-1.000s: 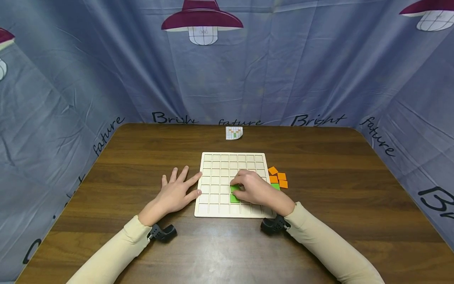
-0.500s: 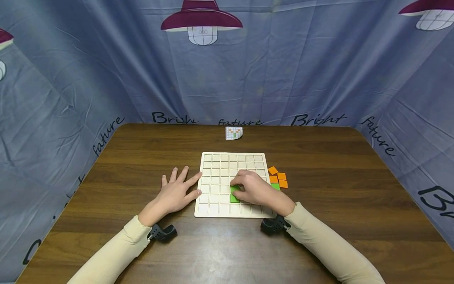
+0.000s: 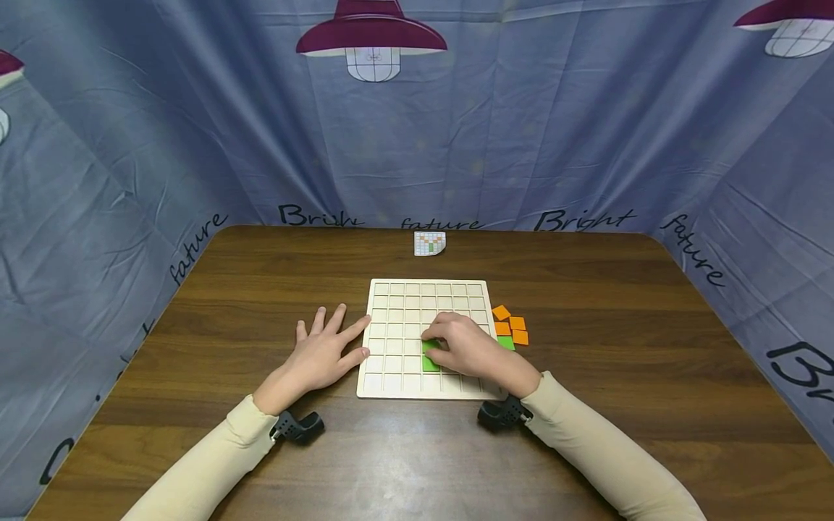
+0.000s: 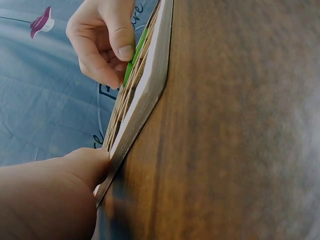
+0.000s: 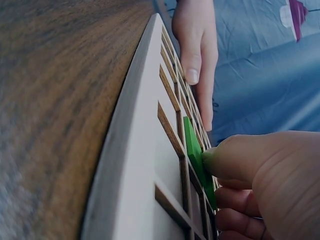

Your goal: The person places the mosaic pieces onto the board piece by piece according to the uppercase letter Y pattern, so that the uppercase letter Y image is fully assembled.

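A pale wooden grid board [image 3: 394,380] with square recesses lies flat on the table. My right hand [image 3: 468,349] is over its lower middle, thumb and fingertips curled on green square tiles [image 3: 431,365] that span two cells in one column. In the right wrist view the thumb presses on a green tile [image 5: 193,142] standing slightly proud of the grid. Its far end is hidden behind the thumb and fingers. My left hand [image 3: 317,362] lies spread on the table, with thumb and index fingertips touching the board's left edge.
Several loose orange tiles [image 3: 517,323] lie just right of the board, and a green tile [image 3: 506,341] sits against its right edge, partly behind the right hand. Behind the board is a small paper card [image 3: 430,244] printed with a coloured grid. Blue curtains surround the table.
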